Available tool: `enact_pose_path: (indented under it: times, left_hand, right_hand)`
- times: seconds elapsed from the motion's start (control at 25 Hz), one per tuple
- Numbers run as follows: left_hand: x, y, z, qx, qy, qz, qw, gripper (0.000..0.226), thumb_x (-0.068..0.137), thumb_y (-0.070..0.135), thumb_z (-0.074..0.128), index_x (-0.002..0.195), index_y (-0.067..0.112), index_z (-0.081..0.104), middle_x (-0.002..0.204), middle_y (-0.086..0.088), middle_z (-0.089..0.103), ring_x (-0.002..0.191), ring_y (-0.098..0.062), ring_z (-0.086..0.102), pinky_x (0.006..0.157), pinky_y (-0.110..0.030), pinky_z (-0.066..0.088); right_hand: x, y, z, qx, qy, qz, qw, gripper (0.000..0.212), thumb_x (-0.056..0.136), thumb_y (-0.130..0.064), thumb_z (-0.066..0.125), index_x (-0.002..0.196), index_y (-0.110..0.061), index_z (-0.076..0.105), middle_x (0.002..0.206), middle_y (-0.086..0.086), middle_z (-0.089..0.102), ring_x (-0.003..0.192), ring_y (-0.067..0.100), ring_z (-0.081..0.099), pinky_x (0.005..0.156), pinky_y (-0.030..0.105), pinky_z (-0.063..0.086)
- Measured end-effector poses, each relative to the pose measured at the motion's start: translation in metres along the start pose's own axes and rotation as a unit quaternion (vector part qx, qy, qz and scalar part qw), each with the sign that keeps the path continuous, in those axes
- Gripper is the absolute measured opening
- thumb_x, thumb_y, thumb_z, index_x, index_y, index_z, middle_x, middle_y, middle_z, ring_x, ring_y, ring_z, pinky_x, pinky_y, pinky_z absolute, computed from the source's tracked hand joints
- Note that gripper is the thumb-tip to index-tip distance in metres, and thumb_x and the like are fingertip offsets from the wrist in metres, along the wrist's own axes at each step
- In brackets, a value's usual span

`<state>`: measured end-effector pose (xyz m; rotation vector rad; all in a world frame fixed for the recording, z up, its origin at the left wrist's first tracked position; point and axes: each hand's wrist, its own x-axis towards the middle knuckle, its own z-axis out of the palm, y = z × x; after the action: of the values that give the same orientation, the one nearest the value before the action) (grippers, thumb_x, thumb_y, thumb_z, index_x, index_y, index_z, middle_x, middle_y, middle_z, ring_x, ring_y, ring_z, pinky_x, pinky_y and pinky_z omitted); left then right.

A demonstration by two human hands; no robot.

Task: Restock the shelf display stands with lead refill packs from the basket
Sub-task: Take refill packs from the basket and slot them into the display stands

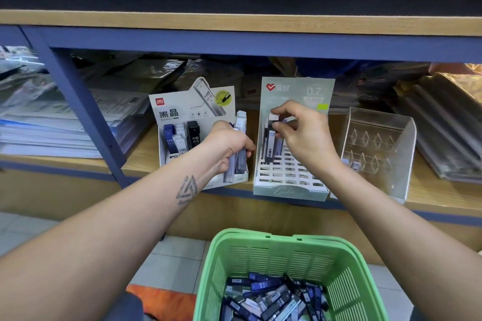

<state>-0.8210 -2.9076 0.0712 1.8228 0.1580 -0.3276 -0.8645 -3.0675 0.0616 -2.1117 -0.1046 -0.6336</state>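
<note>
Left hand [229,144] at frame centre, fingers curled round a bundle of lead refill packs [240,148], held in front of the white HB 0.5 display stand [182,112] on the wooden shelf [140,156]. Right hand [300,133] just right of it, pinching one pack [271,138] upright over the slotted grid of the pale green 0.7 display stand [294,91]. Clear acrylic stand [378,138] further right. Green basket [287,255] at bottom centre, more loose packs [271,297] heaped inside.
</note>
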Motion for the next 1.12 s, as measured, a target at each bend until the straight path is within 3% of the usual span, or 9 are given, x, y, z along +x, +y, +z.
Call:
enact_pose_path:
  times: [0.2, 0.52, 0.72, 0.92, 1.04, 1.12]
  left_hand:
    - [0.001, -0.005, 0.005, 0.015, 0.028, 0.006, 0.999, 0.028, 0.069, -0.011, 0.076, 0.082, 0.002, 0.055, 0.095, -0.031, 0.07, 0.09, -0.042, 0.072, 0.082, -0.058, 0.058]
    - [0.007, -0.01, 0.012, 0.026, 0.007, -0.002, 1.0, 0.037, 0.061, -0.01, 0.077, 0.093, 0.0, 0.062, 0.095, -0.027, 0.069, 0.087, -0.042, 0.07, 0.079, -0.056, 0.06]
    - [0.006, -0.012, 0.019, 0.052, 0.012, -0.003, 0.999, 0.044, 0.061, -0.007, 0.077, 0.103, 0.0, 0.063, 0.097, -0.024, 0.069, 0.088, -0.041, 0.069, 0.077, -0.053, 0.061]
    - [0.008, -0.016, 0.024, 0.062, 0.024, 0.003, 0.998, 0.043, 0.067, -0.005, 0.079, 0.106, 0.002, 0.062, 0.099, -0.019, 0.068, 0.09, -0.036, 0.068, 0.077, -0.042, 0.061]
    - [0.009, -0.017, 0.025, 0.06, 0.031, 0.005, 0.998, 0.041, 0.07, -0.004, 0.079, 0.106, 0.001, 0.06, 0.093, -0.014, 0.063, 0.087, -0.031, 0.064, 0.06, -0.03, 0.053]
    - [0.009, -0.017, 0.025, 0.061, 0.033, 0.006, 0.998, 0.041, 0.071, -0.003, 0.079, 0.108, 0.001, 0.06, 0.093, -0.013, 0.062, 0.087, -0.03, 0.063, 0.059, -0.027, 0.048]
  right_hand:
    - [0.001, 0.003, 0.003, 0.014, -0.005, -0.004, 1.0, 0.023, 0.092, 0.0, 0.069, 0.103, -0.021, 0.072, 0.095, 0.005, 0.069, 0.074, 0.012, 0.073, 0.078, 0.043, 0.061]
    - [-0.003, -0.002, 0.001, 0.02, -0.04, -0.013, 0.999, 0.027, 0.091, -0.001, 0.071, 0.097, -0.028, 0.069, 0.097, 0.005, 0.071, 0.08, 0.021, 0.074, 0.079, 0.043, 0.061]
    - [-0.005, 0.009, 0.005, -0.032, -0.035, -0.035, 0.998, 0.02, 0.092, -0.006, 0.071, 0.108, -0.017, 0.074, 0.097, 0.003, 0.072, 0.084, 0.017, 0.071, 0.082, 0.04, 0.059]
    - [0.0, 0.013, 0.006, -0.133, -0.009, -0.121, 0.984, 0.019, 0.091, -0.007, 0.071, 0.109, -0.009, 0.077, 0.1, 0.004, 0.073, 0.091, 0.021, 0.068, 0.082, 0.041, 0.057]
    - [0.001, 0.013, 0.005, -0.153, -0.008, -0.116, 0.981, 0.021, 0.093, -0.008, 0.069, 0.113, -0.01, 0.074, 0.104, 0.004, 0.072, 0.094, 0.02, 0.067, 0.085, 0.041, 0.057]
    - [0.001, 0.014, 0.005, -0.146, -0.01, -0.103, 0.984, 0.02, 0.093, -0.008, 0.069, 0.112, -0.012, 0.073, 0.103, 0.004, 0.072, 0.093, 0.019, 0.067, 0.086, 0.041, 0.057]
